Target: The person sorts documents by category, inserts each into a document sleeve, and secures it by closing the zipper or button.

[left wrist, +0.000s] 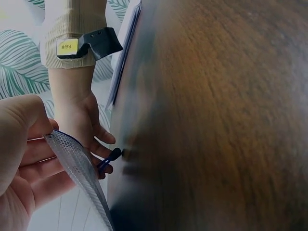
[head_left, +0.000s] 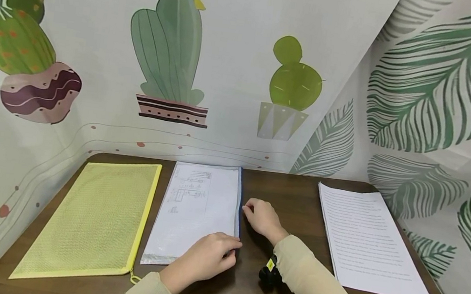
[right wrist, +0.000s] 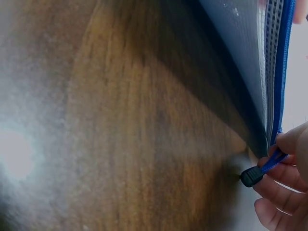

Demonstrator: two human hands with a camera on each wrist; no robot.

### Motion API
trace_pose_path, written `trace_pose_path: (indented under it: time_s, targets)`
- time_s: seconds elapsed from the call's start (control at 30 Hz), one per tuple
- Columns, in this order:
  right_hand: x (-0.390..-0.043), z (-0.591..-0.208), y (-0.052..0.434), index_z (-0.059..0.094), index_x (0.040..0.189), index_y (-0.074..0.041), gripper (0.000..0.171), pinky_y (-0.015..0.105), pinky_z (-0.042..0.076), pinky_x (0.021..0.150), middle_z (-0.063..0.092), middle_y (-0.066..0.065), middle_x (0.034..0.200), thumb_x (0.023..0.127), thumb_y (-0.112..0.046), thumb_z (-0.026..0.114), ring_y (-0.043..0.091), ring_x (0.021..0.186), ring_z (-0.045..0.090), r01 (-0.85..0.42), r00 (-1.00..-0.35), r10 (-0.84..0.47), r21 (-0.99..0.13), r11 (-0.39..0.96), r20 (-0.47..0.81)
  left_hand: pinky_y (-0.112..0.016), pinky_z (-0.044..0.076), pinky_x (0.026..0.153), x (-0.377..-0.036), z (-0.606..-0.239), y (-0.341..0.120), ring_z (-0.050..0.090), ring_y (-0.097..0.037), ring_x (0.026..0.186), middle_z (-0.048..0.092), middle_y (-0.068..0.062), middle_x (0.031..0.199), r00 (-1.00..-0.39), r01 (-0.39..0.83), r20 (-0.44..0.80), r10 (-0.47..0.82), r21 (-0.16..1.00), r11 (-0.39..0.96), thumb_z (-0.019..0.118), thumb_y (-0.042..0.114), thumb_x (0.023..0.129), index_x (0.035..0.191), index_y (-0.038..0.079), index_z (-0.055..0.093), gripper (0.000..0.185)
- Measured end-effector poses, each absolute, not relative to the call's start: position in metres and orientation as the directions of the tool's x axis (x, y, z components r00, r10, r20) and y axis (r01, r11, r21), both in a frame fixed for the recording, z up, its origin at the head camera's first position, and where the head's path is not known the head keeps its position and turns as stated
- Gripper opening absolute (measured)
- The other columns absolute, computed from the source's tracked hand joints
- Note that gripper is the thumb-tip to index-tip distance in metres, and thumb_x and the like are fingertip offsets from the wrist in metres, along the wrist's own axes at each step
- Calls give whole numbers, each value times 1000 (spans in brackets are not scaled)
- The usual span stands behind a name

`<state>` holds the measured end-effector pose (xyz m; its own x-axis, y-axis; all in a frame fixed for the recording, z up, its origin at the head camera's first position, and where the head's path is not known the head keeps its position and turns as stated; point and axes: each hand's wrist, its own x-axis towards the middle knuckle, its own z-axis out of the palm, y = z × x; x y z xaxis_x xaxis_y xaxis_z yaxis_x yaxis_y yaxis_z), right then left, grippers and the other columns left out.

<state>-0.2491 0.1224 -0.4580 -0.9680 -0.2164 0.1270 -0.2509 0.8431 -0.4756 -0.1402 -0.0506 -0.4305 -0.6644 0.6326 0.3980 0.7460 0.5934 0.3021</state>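
A clear mesh zipper pouch (head_left: pixel 155 258) with a blue zipper (right wrist: pixel 285 72) lies on the table, a sheet with line drawings (head_left: pixel 194 193) showing through it. My left hand (head_left: pixel 210 257) grips the pouch's right edge near its lower corner, thumb on one side and fingers on the other. At the far part of that edge, my right hand (head_left: pixel 264 217) pinches the zipper's blue cord (right wrist: pixel 274 161), which ends in a black pull tab (right wrist: pixel 251 176). In the right wrist view, two blue edges of the pouch spread apart and converge at the right fingers.
A yellow mesh zipper pouch (head_left: pixel 96 218) lies to the left on the brown table (head_left: pixel 299 204). To the right rests a stack of printed paper (head_left: pixel 369 242). Behind the table hangs a cactus-and-leaf printed cloth (head_left: pixel 236 68).
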Motion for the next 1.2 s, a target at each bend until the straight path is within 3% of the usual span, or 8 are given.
trace_pose_path:
  time_s: [0.83, 1.2]
  targets:
    - [-261, -459, 124, 68, 87, -11, 16, 35, 51, 64, 69, 4, 83, 92, -25, 59, 16, 71, 61, -216, -976, -180, -487, 846, 121, -23, 53, 80, -139, -431, -49, 68, -11, 92, 73, -2, 96, -654, 756, 418, 630, 337, 561, 60, 5, 81, 99, 5, 73, 23]
    - [-265, -459, 123, 68, 90, -12, 17, 35, 51, 64, 69, 4, 85, 92, -26, 58, 16, 71, 62, -209, -978, -175, -484, 850, 114, -17, 52, 73, -139, -434, -50, 65, -4, 81, 73, 0, 90, -649, 759, 471, 597, 349, 549, 64, 6, 78, 96, 5, 74, 20]
